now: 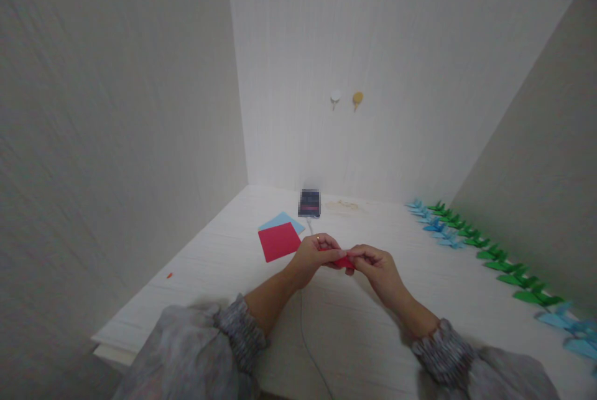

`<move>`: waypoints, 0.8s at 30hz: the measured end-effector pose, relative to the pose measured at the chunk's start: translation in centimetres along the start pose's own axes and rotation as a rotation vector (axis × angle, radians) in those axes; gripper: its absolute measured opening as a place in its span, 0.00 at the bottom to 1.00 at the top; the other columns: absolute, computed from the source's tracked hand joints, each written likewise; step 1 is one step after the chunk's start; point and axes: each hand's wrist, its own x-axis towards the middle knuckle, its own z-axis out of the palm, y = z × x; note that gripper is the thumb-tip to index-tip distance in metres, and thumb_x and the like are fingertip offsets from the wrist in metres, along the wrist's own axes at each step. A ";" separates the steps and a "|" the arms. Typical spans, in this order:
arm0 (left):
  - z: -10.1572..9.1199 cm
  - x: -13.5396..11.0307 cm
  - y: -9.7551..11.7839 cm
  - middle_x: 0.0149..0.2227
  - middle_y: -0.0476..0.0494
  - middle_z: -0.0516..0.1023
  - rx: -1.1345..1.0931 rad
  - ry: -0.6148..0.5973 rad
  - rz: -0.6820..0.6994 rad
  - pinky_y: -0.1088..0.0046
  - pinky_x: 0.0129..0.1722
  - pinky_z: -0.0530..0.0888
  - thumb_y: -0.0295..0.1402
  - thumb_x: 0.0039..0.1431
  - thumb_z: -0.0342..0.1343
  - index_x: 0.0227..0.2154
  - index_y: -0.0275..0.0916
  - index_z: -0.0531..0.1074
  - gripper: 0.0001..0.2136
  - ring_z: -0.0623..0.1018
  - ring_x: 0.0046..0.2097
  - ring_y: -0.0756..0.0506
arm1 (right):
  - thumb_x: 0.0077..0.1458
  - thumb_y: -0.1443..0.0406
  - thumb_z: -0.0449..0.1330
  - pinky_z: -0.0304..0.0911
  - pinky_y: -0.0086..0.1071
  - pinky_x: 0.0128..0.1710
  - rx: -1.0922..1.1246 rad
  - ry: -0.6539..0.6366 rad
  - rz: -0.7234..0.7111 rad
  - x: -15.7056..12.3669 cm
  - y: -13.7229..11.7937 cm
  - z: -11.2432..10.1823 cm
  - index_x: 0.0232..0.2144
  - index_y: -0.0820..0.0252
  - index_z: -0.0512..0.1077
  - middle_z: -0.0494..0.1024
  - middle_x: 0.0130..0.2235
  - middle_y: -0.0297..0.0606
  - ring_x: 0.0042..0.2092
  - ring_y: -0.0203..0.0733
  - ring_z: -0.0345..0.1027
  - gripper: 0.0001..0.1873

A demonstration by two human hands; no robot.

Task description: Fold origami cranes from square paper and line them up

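Observation:
A small piece of folded red paper [344, 262] is pinched between my two hands above the white table. My left hand [313, 258], with a ring on one finger, grips its left part and hides much of it. At the other end, the fingertips of my right hand [374, 265] press on the paper. Left of my hands lies a flat red sheet [278, 242], partly covering a light blue sheet [282, 221].
A blurred phone [310, 203] stands near the back wall, with a white cable [305, 338] running under my hands to the front. Rows of green folded paper figures [492, 255] and blue ones [436, 226] line the right side. Two hooks [357, 98] are on the wall. An orange scrap [169, 275] lies left.

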 end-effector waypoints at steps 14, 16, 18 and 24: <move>-0.3 0.2 0.1 0.28 0.45 0.75 0.136 0.038 0.207 0.74 0.33 0.69 0.31 0.37 0.61 0.30 0.33 0.70 0.14 0.74 0.30 0.50 | 0.42 0.60 0.60 0.61 0.31 0.32 -0.168 0.089 -0.047 0.3 -0.9 0.2 0.30 0.60 0.72 0.74 0.29 0.37 0.31 0.38 0.66 0.11; -0.3 0.2 0.1 0.28 0.44 0.75 0.146 0.045 0.212 0.73 0.34 0.69 0.31 0.36 0.61 0.29 0.33 0.70 0.13 0.74 0.30 0.50 | 0.42 0.61 0.61 0.61 0.32 0.35 -0.201 0.079 -0.105 0.3 -1.0 0.1 0.29 0.59 0.72 0.73 0.30 0.37 0.34 0.39 0.66 0.10; -0.3 0.1 0.1 0.28 0.44 0.75 0.166 0.048 0.217 0.72 0.34 0.69 0.32 0.36 0.61 0.28 0.33 0.70 0.12 0.74 0.30 0.50 | 0.42 0.62 0.60 0.61 0.33 0.36 -0.227 0.061 -0.129 0.3 -1.1 0.0 0.28 0.59 0.73 0.72 0.30 0.37 0.34 0.40 0.66 0.08; -0.3 0.1 0.0 0.28 0.44 0.75 0.242 0.073 0.236 0.72 0.34 0.70 0.33 0.37 0.61 0.27 0.33 0.71 0.12 0.74 0.30 0.49 | 0.44 0.62 0.59 0.60 0.32 0.35 -0.259 0.065 -0.120 0.3 -1.0 0.1 0.26 0.58 0.73 0.72 0.29 0.36 0.33 0.39 0.66 0.07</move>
